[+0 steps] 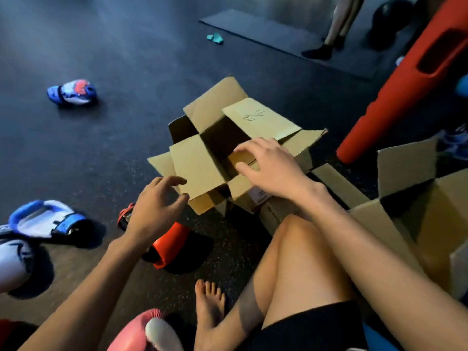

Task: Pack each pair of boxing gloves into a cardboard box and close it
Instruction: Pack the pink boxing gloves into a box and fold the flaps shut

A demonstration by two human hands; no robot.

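Frame centre: the brown cardboard box (192,163), flaps open — right hand (271,171) spread above its opening, left hand (157,206) loosely curled beside a flap, neither holding anything.

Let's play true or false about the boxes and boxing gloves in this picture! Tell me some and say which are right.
The middle box is taped shut. False: its flaps stand open.
A blue and white glove lies alone on the floor, far from that box. True.
The right hand holds a red glove. False: it is empty, above the box; the red glove lies on the floor.
Another open box stands at the right. True.
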